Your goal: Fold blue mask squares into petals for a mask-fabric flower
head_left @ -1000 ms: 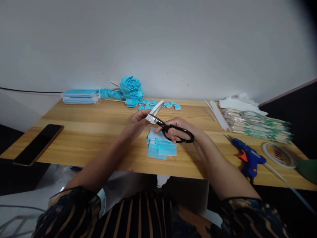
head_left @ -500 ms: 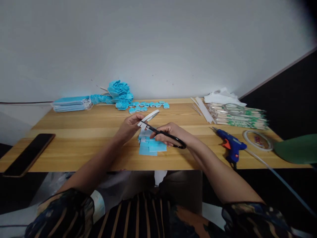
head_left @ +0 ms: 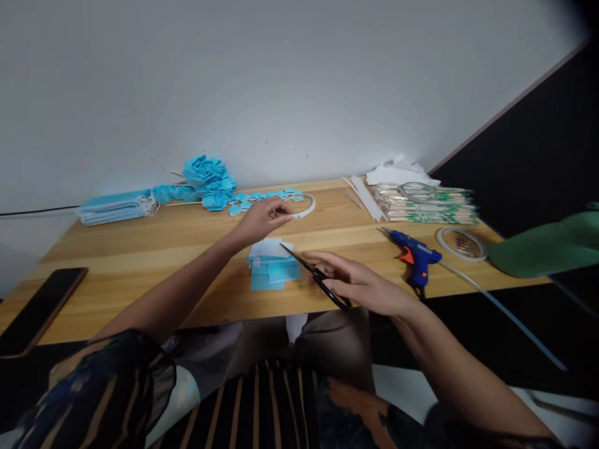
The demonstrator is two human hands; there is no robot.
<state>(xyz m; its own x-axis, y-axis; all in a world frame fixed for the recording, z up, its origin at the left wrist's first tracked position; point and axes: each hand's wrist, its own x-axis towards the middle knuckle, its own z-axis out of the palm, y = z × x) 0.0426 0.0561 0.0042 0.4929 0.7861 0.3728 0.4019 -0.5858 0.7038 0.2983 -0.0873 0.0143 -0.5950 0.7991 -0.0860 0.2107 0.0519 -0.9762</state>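
Observation:
Over the middle of the table, my left hand (head_left: 266, 219) pinches the near left side of a thin white roll of tape (head_left: 309, 209). My right hand (head_left: 358, 284) is loosely closed around the handles of black scissors (head_left: 322, 280), low over the table's front edge. The scissor blades are together and point up and left, with the tip beside a small pile of cut light-blue and white fabric pieces (head_left: 275, 272). That pile lies on the table between my hands. Behind the tape roll sits a row of small folded blue pieces (head_left: 241, 204), partly hidden by my left hand.
At the back left are stacked face masks (head_left: 115, 207) and a bunch of blue petals (head_left: 208, 178). A phone (head_left: 42, 308) lies at the left. To the right are a blue glue gun (head_left: 415, 254), another tape roll (head_left: 440, 237), bundled sticks (head_left: 425, 204) and a green object (head_left: 538, 249).
My left hand has carried the tape roll up and away from the scissors. My right hand has moved down and right with them, its fingers loosened. The view has shifted slightly.

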